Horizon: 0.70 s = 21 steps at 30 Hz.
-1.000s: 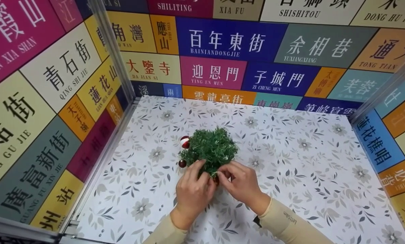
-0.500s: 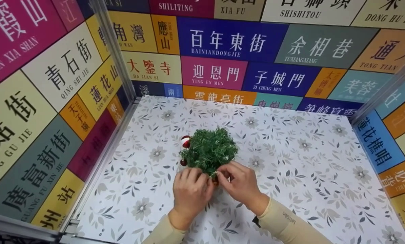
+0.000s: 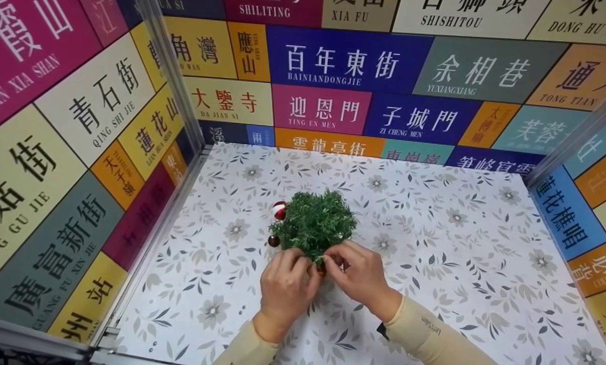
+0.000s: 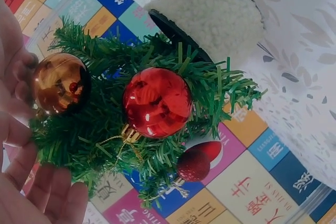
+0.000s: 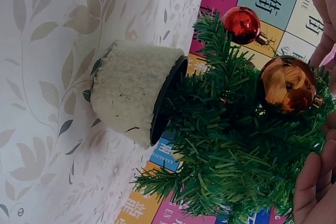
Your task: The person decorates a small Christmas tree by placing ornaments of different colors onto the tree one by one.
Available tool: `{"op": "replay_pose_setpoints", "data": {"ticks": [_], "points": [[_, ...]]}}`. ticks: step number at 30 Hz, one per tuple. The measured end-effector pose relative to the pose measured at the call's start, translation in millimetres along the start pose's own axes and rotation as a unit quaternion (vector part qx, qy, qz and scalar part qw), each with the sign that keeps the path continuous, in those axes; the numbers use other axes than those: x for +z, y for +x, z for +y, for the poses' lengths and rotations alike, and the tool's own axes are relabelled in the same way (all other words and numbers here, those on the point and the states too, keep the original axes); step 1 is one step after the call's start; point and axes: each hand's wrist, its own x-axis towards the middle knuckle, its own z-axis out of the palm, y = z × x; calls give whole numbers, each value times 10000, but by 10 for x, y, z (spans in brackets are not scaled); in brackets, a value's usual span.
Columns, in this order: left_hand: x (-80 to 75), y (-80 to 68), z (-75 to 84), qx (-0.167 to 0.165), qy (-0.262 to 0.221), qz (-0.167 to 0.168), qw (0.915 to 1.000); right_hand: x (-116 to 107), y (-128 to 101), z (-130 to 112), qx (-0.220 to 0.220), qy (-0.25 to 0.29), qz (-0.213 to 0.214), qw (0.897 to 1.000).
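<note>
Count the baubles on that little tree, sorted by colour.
Shiny red bauble: 1
Copper bauble: 1
Red-and-white bauble: 1
Total in view: 3

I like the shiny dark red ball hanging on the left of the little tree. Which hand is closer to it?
Left. The left hand sits just below the dark red ball, its fingers at the tree. The right hand is farther off, across the tree's near edge.

small tree point(image 3: 314, 224) mid-table, walls point(image 3: 105, 152) well apart
</note>
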Motion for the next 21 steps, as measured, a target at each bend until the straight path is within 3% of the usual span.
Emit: {"op": "replay_pose_setpoints", "data": {"ticks": [9, 21], "points": [[-12, 39, -14, 120, -30, 138, 9998, 12, 16, -8, -45, -61, 52, 10000], [6, 59, -29, 156, -115, 7, 9998, 27, 17, 11, -23, -66, -66, 10000]]}}
